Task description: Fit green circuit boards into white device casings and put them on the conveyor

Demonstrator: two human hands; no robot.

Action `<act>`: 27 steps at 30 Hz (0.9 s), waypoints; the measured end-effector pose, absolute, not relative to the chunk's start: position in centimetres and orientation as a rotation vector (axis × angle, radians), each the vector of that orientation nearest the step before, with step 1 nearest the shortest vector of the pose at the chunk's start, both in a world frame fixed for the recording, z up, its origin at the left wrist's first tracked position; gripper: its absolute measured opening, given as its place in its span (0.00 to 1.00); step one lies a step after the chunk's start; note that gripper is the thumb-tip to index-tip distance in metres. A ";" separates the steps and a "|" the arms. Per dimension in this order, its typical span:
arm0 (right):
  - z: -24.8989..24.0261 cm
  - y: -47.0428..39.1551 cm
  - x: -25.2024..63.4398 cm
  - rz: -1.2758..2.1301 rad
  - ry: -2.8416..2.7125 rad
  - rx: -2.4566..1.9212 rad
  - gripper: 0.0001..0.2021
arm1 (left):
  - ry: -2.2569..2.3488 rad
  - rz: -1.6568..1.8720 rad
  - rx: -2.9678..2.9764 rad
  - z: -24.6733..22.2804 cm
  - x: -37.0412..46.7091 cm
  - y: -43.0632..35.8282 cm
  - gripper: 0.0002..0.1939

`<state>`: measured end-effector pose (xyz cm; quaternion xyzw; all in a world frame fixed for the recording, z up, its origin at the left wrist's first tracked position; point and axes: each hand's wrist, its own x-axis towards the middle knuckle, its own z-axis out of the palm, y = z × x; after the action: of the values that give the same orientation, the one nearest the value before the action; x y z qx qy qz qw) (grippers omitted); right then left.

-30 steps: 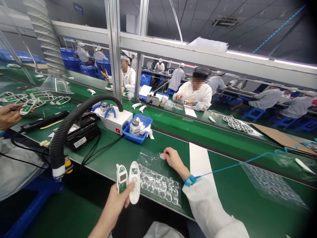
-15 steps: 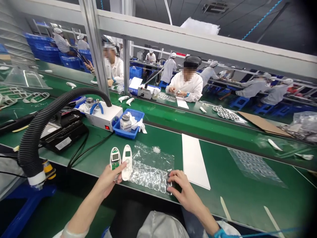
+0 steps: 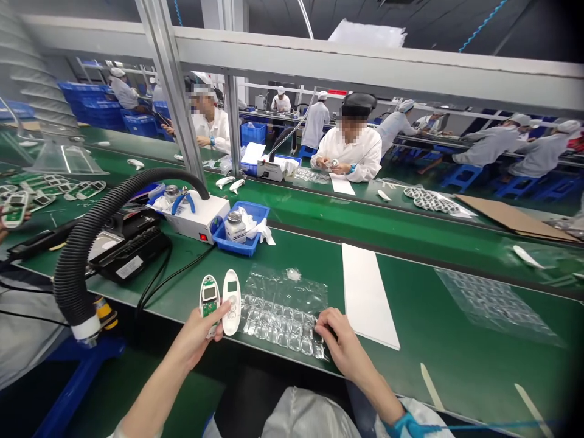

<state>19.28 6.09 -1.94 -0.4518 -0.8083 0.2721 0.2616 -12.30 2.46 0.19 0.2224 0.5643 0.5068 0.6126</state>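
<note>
My left hand point(image 3: 201, 331) is closed around two halves of an oval handheld device. One is a white shell half with a green circuit board point(image 3: 210, 305) and small screen; the other is a white front cover point(image 3: 232, 303) with a window and round button holes, pinched under my thumb. To their right lies a clear plastic blister sheet point(image 3: 278, 325) with rows of square cells. My right hand point(image 3: 342, 340) is at the sheet's right end, thumb and fingertips brought together at a cell. What is between those fingertips, if anything, is hidden.
A blue tray point(image 3: 241, 243) holds a metal-topped bottle and white cloths. Beside it stand a white box point(image 3: 198, 219) with pliers on top and a black ribbed hose point(image 3: 77, 261). White paper point(image 3: 369, 298) and another clear sheet point(image 3: 497, 304) lie to the right. Co-workers sit across the bench.
My right thumb and fingers, spread apart before, have come together at the sheet's right end. My left hand keeps both device halves. The view has shifted slightly.
</note>
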 end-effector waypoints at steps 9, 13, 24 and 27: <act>-1.9 6.3 19.1 0.855 -2.018 -1.228 0.09 | 1.203 1.137 0.448 1.0 -10.8 1.4 0.20; -2.0 6.2 19.2 0.807 -2.078 -1.219 0.09 | 1.120 1.062 0.379 1.2 -9.1 1.3 0.23; -0.7 4.8 19.4 0.521 -2.404 -1.042 0.09 | 1.332 1.137 0.578 0.7 -8.3 2.9 0.18; -1.0 3.9 19.2 0.479 -2.447 -1.033 0.09 | 1.380 1.125 0.590 0.9 -8.2 2.0 0.19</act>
<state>19.20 3.87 -0.97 -0.3735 -0.8844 0.1732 0.2197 -8.20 2.00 0.89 0.2538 0.5931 0.4836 0.5916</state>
